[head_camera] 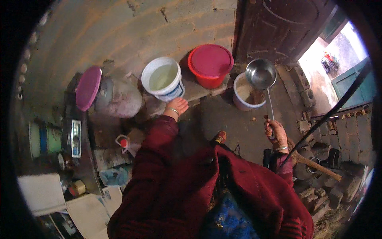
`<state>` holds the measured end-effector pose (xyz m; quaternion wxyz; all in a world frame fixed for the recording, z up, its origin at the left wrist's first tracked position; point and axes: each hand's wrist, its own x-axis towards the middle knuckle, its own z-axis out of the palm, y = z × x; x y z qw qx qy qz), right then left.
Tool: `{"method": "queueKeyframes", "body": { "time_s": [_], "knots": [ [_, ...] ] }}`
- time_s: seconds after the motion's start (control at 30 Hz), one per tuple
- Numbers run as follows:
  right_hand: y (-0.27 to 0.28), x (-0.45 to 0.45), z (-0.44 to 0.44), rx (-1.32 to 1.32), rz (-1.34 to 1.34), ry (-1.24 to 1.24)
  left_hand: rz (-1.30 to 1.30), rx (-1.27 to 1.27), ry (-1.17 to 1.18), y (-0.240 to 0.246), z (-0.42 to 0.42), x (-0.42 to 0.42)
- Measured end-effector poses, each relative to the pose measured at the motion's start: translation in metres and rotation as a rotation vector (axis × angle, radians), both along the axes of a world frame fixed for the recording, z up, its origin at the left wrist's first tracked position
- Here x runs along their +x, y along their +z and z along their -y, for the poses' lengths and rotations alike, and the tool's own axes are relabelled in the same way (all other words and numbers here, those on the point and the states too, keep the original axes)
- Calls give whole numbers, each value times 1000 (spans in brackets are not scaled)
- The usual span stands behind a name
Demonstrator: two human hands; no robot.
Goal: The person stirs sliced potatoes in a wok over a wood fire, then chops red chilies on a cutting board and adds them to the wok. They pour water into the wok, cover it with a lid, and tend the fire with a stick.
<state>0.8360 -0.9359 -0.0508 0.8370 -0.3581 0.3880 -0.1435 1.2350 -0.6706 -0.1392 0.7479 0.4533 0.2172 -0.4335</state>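
Observation:
My right hand point(277, 133) grips the long thin handle of a metal ladle point(260, 73). The ladle's round bowl is over the rim of a pale bucket point(250, 105), hiding part of it; brownish contents show inside. My left hand point(177, 107) has nothing in it, its fingers extended close to the base of a white plastic bucket point(160, 67). That bucket holds a cloudy, pale greenish liquid. Between the two buckets stands a red bucket point(209, 82) covered by a pink lid point(212, 60).
Left of the white bucket sits a large translucent container point(122, 100), beside a pink round lid point(89, 88). A jug with a red cap point(123, 142) is on the floor. Concrete blocks point(301, 78) line the doorway side; a wooden-handled tool point(320, 168) lies at right.

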Motion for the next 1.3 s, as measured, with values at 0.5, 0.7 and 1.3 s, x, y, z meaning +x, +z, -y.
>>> {"method": "queueKeyframes", "body": {
  "time_s": [0.5,0.7,1.3],
  "knots": [
    [29,55,9,46,-268,-157,89,303,-225,-96,163,100],
    [40,82,-5,78,-325,-281,81,470,-311,-146,217,159],
    [43,188,2,-44,-415,-272,193,434,-458,-180,213,181]
  ]
}}
